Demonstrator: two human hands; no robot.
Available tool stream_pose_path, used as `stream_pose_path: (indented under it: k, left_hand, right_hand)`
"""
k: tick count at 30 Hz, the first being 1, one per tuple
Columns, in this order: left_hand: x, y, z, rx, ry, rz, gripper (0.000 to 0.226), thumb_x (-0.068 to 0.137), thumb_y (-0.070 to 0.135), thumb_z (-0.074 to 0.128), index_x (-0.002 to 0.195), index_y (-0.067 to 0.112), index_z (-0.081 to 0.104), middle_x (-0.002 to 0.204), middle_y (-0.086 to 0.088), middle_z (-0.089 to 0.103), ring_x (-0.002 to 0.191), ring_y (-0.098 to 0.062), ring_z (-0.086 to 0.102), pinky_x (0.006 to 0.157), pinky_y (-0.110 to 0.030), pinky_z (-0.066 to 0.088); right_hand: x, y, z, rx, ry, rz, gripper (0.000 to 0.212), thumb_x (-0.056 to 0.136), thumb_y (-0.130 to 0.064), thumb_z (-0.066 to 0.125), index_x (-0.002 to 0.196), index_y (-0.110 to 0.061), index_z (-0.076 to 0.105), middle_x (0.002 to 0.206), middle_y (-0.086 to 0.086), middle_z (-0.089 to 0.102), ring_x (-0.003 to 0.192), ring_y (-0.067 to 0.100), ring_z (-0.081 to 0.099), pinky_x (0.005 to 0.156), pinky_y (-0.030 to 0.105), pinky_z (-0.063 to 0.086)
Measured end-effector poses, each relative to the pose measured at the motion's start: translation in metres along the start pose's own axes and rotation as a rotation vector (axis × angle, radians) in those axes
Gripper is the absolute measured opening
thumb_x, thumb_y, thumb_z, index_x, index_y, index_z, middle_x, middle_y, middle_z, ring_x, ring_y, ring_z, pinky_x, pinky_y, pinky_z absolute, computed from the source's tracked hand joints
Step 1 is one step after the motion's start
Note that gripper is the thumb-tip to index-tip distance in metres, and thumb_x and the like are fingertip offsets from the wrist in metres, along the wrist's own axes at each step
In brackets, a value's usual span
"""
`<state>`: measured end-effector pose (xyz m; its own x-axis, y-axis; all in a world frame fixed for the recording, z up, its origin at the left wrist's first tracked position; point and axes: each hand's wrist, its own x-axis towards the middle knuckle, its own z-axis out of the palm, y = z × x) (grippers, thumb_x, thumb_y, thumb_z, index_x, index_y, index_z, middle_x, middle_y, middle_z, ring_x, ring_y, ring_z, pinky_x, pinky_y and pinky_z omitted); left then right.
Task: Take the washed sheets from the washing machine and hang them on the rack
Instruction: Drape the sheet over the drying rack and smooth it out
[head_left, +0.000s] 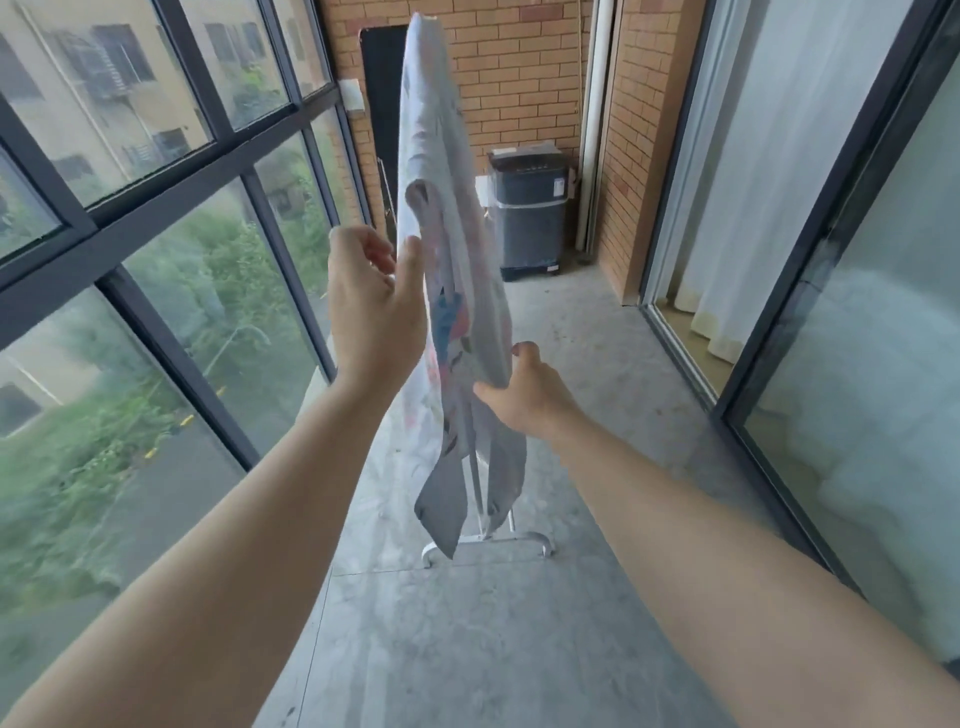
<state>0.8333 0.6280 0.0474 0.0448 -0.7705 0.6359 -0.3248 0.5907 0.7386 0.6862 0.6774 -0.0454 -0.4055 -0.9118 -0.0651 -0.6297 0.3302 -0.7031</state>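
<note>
A person stands on a glazed balcony and works at a pale white sheet with a faint pink and blue print (447, 208), which hangs draped over a white metal rack (488, 544) seen end-on in the middle of the grey concrete floor (467, 649); the fabric hides almost all of the rack, so only its curved foot and a thin stretch of upright pole show below the hem, and the bar that carries the sheet cannot be made out. The left hand (374, 306) is raised beside the sheet's near edge, its fingers (371, 249) loosely curled with a narrow gap to the thumb, which lies against the fabric. The right hand (527, 397) sits lower and grips a fold of the sheet, the fingertips lost behind the cloth. The print is blurred and its pattern unreadable. Well behind the rack, a dark grey top-loading washing machine (527, 208) stands against the orange brick wall (519, 78), its left side cut off by the hanging sheet; dark-framed windows (171, 171) run along the left, and a sliding glass door with a white curtain (769, 156) runs along the right.
</note>
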Motion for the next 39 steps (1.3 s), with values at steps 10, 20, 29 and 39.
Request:
stream_pose_path:
  k: [10, 20, 29, 39]
  left_hand:
    - [-0.156, -0.122, 0.074, 0.36, -0.18, -0.738, 0.015, 0.092, 0.023, 0.06, 0.101, 0.014, 0.052, 0.088, 0.004, 0.057, 0.086, -0.022, 0.058, 0.07, -0.033, 0.042]
    - [-0.212, -0.223, 0.097, 0.431, -0.432, -1.113, 0.016, 0.083, 0.02, 0.06, 0.097, 0.017, 0.052, 0.093, -0.006, 0.065, 0.084, -0.028, 0.069, 0.062, -0.031, 0.048]
    - [-0.328, -0.43, 0.17, 0.349, -0.46, -1.199, 0.02, 0.093, 0.022, 0.061, 0.108, 0.01, 0.058, 0.068, -0.006, 0.058, 0.074, -0.026, 0.062, 0.061, -0.031, 0.047]
    - [-0.362, -0.62, 0.251, 0.076, -0.252, -1.126, 0.086, 0.088, 0.017, 0.074, 0.155, 0.007, 0.02, 0.101, -0.009, 0.062, 0.077, -0.018, 0.067, 0.072, -0.033, 0.058]
  right_hand:
    - [0.04, 0.149, 0.004, -0.06, -0.305, 0.22, 0.057, 0.092, -0.033, 0.059, 0.138, -0.008, 0.036, 0.131, 0.016, 0.057, 0.115, 0.034, 0.059, 0.091, 0.036, 0.05]
    - [0.068, 0.228, 0.078, -0.067, -0.414, 0.348, 0.059, 0.084, -0.033, 0.066, 0.131, -0.01, 0.038, 0.123, 0.012, 0.06, 0.11, 0.033, 0.061, 0.09, 0.039, 0.053]
    - [0.105, 0.367, 0.282, -0.025, -0.314, 0.579, 0.08, 0.077, -0.04, 0.076, 0.135, -0.013, 0.027, 0.138, 0.016, 0.043, 0.126, 0.035, 0.049, 0.089, 0.035, 0.046]
    - [0.195, 0.442, 0.445, 0.256, -0.114, 0.502, 0.108, 0.08, -0.069, 0.059, 0.157, -0.022, 0.0, 0.143, 0.017, 0.038, 0.126, 0.041, 0.049, 0.103, 0.051, 0.044]
